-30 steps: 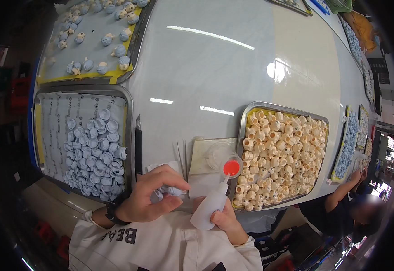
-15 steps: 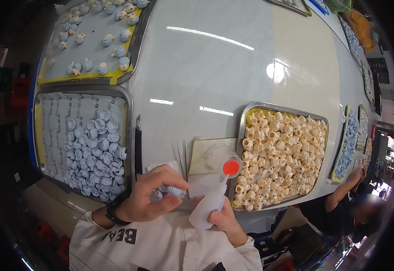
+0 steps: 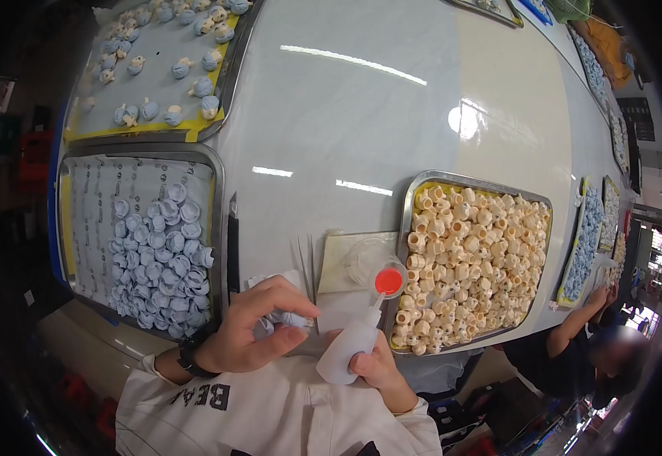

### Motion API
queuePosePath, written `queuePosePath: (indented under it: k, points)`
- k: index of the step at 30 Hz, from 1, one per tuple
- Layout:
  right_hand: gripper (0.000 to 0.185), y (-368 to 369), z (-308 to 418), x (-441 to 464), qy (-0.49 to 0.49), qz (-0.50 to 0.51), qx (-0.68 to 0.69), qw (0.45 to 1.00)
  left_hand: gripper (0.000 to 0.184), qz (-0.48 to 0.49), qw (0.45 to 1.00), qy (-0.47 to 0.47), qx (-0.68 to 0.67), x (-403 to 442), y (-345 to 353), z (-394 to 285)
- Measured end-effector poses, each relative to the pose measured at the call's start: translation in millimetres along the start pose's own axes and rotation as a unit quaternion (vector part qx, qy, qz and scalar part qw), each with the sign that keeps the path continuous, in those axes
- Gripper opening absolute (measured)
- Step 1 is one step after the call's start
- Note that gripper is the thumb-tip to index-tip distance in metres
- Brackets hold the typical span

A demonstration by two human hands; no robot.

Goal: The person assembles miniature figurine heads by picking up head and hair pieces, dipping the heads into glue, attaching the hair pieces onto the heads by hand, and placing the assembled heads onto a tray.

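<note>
My left hand [image 3: 259,328] is closed, with a small pale blue piece [image 3: 294,320] pinched between thumb and fingertips. Another pale blue piece [image 3: 263,327] shows behind the thumb, partly hidden by the hand. In my right hand [image 3: 376,367] is a translucent white squeeze bottle [image 3: 347,351], its thin nozzle tilted up and away from me. Just past that nozzle stands a clear round cup with a red disc or liquid [image 3: 388,282] in it. Tweezers [image 3: 312,262] lie beyond my left hand, points away from me.
A tray of cream hollow pieces [image 3: 471,266] stands at right. On the left sits a tray of pale blue curled pieces [image 3: 160,262], and behind it a tray [image 3: 156,83] of joined blue-and-cream figures. A co-worker [image 3: 574,342] is at far right.
</note>
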State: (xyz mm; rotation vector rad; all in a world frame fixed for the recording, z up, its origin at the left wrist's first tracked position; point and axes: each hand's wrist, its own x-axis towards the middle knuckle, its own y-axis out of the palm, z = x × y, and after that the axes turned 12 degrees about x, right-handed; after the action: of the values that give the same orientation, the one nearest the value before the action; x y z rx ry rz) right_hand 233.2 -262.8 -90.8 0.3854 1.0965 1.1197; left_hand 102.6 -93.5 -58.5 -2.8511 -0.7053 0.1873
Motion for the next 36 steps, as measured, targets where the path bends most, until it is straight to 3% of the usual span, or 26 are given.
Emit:
queuePosePath:
  k: [29, 36]
  points:
    - [0.057, -2.6, -3.0, -0.1, -0.013, 0.008, 0.011, 1.000, 0.018, -0.007, 1.000, -0.006, 0.003, 0.2, 0.7, -1.6]
    - [0.058, -5.4, -7.8, 0.5, -0.023, 0.005, 0.004, 1.000, 0.025, 0.006, 1.000, 0.009, -0.017, -1.9, 0.1, 2.3]
